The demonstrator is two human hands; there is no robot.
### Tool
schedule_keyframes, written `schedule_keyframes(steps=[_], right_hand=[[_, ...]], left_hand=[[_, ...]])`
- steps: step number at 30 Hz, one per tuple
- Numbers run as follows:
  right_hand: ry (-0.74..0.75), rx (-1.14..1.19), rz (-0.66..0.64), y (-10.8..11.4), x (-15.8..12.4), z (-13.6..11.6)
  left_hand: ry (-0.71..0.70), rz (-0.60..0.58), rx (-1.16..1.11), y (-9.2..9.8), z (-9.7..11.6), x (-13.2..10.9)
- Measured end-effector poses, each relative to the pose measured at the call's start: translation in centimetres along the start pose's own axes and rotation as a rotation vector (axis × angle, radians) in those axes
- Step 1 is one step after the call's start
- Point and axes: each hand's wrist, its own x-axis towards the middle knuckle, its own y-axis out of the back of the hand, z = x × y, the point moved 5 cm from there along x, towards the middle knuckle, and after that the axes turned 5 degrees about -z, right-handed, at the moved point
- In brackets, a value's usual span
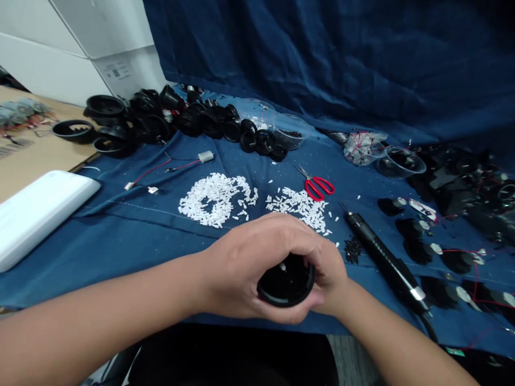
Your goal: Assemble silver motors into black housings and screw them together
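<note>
Black round plastic housing (285, 284), held above the blue cloth (120, 241) near loose white plastic pieces (298, 209): left hand (249, 262) clenched across its top, right hand (332, 284) bracing its side, grasp firm and steady.

Dark blue cloth (120, 236) on table, w/ red-handled steel scissors (316, 185) just above the right of 2 heaps of small white plastic bits (215, 199). Black corded electric screwdriver (382, 257) to right of heaps. Transparent plastic cup of black bits (288, 131) at back, small silver motor w/ red & black wires (206, 156) left of heaps, flat white box (40, 214) at cloth's left edge.
</note>
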Motion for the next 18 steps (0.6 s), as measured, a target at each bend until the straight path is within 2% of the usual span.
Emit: schedule_keyframes(steps=[2,4,6,11,18], right_hand=[[-0.009,-0.001,-0.009,-0.08,-0.04,0.03],[0.010,-0.010,0.035,-0.06,-0.05,0.03],[0.026,-0.025,0.093,-0.01,-0.05,0.06],[0.039,-0.031,0.142,-0.08,-0.05,0.24],[0.106,-0.079,0.166,-0.07,-0.57,0.43]], left_hand=[[0.002,-0.030,-0.017,0.02,0.05,0.10],[0.005,-0.038,-0.024,0.05,0.09,0.14],[0.014,-0.017,-0.012,0.08,0.08,0.12],[0.048,0.044,0.066,-0.10,-0.03,-0.02],[0.006,0.045,0.074,-0.34,0.43,0.26]])
